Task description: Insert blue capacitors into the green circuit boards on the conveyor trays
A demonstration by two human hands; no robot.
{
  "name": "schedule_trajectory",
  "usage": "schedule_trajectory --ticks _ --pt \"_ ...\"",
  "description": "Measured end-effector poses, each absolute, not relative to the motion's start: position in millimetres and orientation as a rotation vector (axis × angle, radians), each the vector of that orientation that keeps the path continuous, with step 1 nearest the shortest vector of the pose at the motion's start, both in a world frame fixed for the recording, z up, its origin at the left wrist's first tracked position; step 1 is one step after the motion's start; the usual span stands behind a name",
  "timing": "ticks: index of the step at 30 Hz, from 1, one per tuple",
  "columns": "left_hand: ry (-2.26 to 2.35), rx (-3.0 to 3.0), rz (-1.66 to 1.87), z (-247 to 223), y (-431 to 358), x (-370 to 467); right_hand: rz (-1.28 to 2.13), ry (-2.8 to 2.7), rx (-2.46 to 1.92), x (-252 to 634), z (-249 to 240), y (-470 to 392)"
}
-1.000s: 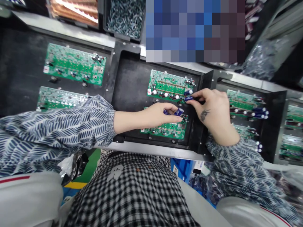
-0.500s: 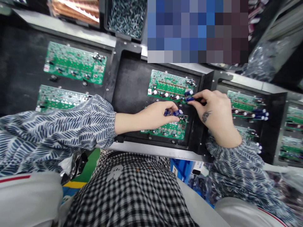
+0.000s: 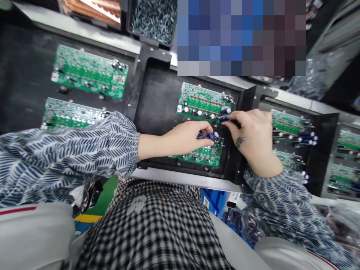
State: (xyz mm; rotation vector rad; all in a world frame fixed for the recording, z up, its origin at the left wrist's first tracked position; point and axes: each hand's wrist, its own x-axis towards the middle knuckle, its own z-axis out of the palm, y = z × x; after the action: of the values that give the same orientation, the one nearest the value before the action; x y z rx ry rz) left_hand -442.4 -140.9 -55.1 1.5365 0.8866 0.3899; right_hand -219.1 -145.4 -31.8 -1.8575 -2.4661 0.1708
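Two green circuit boards lie one above the other in the middle black tray. At the lower right corner of the upper board, my right hand pinches a blue capacitor between thumb and fingertips. Just above that part, another blue capacitor sits on the same board. Over the lower board, my left hand is closed around several blue capacitors, and it hides the board's upper left part.
More green boards lie in the left tray and the right tray. Behind the trays are a bin of small grey parts and a box of copper-coloured strips. A metal rail runs along the front edge.
My right hand has shifted slightly left, with the blue capacitor still pinched at the upper board's corner. The capacitors in my left hand have moved slightly right. The camera view has shifted a little.
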Motion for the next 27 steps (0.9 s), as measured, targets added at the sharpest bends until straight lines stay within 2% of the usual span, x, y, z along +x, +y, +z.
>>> schedule_trajectory --ticks 9,14,16,19,22,27 --pt "0.898 1.649 0.402 -54.1 -140.2 -445.2 0.055 -2.497 -1.655 -229.9 -20.8 -160.3" --pt "0.786 1.681 0.394 -56.9 -141.9 -441.6 0.505 -2.441 -1.480 -242.7 -4.9 -183.4" --pt "0.779 1.600 0.386 -56.8 -141.3 -439.2 0.578 -2.366 -1.516 -233.8 -6.5 -176.3" --pt "0.833 1.298 0.293 -53.2 -138.2 -436.9 0.402 -2.181 -1.789 -210.5 -14.9 -150.8" --pt "0.810 0.964 0.128 -47.7 -134.4 -437.7 0.281 -2.243 -1.999 -195.1 -25.1 -128.6" --pt "0.785 0.689 0.067 -41.0 -132.1 -439.6 0.220 -2.359 -2.035 -195.3 -32.9 -121.7"
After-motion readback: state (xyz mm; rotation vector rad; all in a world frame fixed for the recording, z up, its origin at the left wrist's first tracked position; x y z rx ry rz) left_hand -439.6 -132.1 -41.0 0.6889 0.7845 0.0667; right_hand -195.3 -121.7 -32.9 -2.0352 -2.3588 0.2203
